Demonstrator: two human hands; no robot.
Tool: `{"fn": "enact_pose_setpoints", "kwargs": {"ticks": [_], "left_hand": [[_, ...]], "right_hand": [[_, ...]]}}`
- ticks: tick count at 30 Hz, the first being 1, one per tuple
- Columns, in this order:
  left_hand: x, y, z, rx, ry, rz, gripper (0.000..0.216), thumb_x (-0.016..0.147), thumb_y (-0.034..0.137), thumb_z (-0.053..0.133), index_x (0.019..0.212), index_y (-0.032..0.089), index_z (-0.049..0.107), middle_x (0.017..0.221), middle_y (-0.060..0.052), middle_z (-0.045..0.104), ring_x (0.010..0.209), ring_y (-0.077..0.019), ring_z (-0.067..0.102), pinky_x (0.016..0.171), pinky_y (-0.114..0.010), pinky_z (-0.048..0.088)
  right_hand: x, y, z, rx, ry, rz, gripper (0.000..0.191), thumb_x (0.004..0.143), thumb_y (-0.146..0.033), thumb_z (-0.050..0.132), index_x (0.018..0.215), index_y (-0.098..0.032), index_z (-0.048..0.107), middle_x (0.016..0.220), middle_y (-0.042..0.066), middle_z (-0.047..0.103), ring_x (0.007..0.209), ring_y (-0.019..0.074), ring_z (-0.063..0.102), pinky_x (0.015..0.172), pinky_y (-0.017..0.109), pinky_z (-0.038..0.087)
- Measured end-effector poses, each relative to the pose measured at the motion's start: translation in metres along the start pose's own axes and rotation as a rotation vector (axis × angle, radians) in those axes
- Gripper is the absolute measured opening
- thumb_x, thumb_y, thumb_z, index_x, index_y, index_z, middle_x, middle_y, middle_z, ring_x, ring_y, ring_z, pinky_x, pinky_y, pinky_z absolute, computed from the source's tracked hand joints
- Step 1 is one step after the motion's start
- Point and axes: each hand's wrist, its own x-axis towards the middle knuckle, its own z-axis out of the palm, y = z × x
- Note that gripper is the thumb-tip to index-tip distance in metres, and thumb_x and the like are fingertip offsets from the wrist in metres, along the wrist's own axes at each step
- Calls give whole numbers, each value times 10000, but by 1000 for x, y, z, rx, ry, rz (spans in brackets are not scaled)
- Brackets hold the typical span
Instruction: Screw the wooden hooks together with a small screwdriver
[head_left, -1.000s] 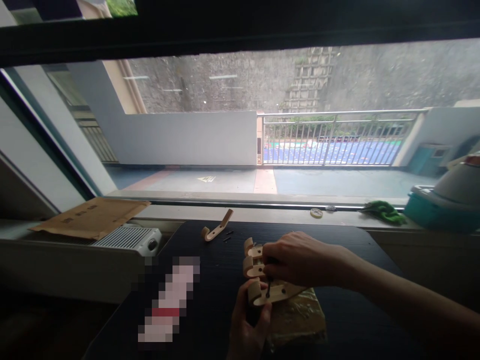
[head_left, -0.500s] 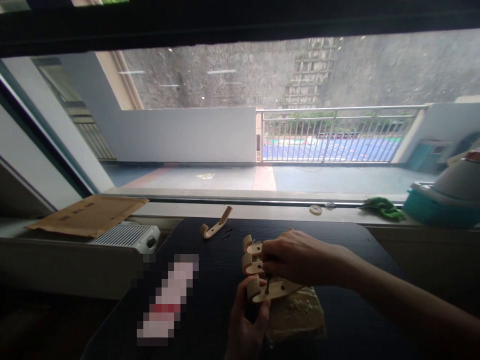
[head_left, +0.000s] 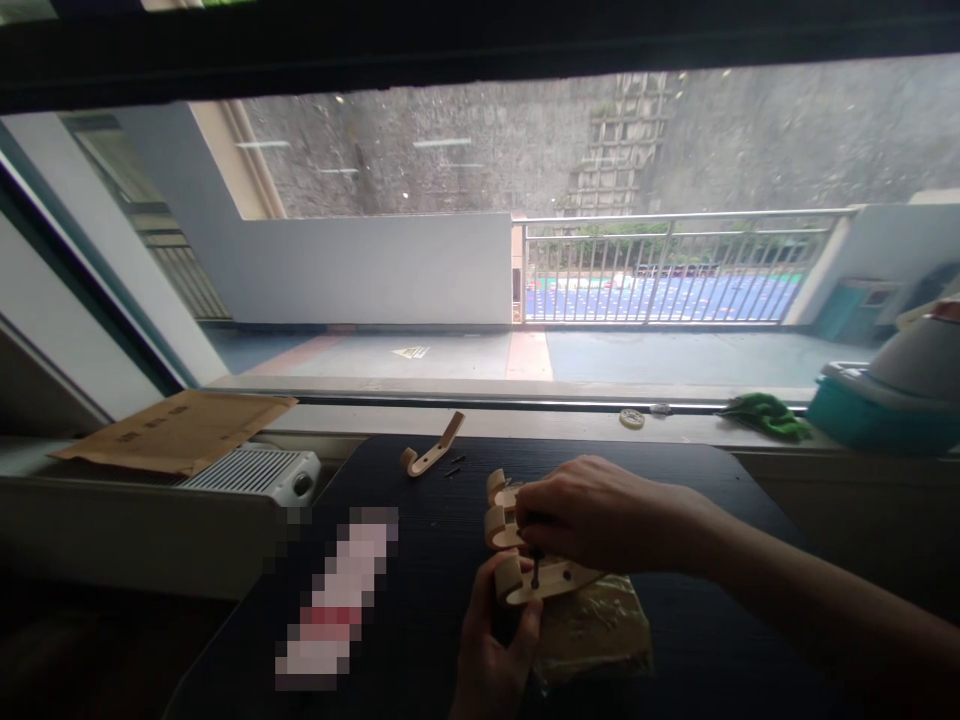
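My left hand [head_left: 496,640], low in the middle, grips the curled end of the nearest wooden hook [head_left: 551,582] between thumb and fingers. Above it, my right hand [head_left: 592,510] is closed, palm down. A thin dark shaft [head_left: 535,572] runs upright from its fingers to the hole near the hook's curl; whether it is a screw or a tool tip I cannot tell. Two more wooden hooks [head_left: 504,527] lie behind, side by side, partly covered by my right hand. A clear plastic packet [head_left: 600,635] with brown contents lies under the nearest hook.
On the dark table [head_left: 420,560] lie a loose wooden hook [head_left: 429,458], small dark screws [head_left: 454,466] and a blurred pinkish strip [head_left: 337,600]. The window sill carries a tape roll [head_left: 631,419], green cloth [head_left: 765,415] and teal box [head_left: 877,410]. A brown envelope [head_left: 180,428] rests at left.
My right hand has turned slightly and shifted a little to the left, above the nearest hook. My left hand and the hooks stay in place.
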Motion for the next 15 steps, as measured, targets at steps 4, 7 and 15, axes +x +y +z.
{"fn": "enact_pose_setpoints", "kwargs": {"ticks": [4,7,15], "left_hand": [[0,0,1,-7,16,0,311,736,277,645,1034,229,572,964,-31,665,968,-221,607,947,-348,416],[1,2,0,7,-17,0,307,734,273,649,1028,220,576,983,-42,663,987,-223,601,946,-345,423],[2,6,-2,16,-5,1,284,725,277,647,995,205,597,963,-46,672,958,-234,624,933,-367,450]], "right_hand": [[5,0,6,-9,48,42,238,904,-348,417,843,-198,592,669,0,618,569,105,495,531,238,261],[8,0,6,-34,57,68,255,910,-358,400,849,-200,591,668,-1,615,555,103,495,514,240,242],[-2,1,-5,-57,-8,-52,252,896,-312,423,772,-190,604,674,-1,621,574,103,505,534,236,275]]}}
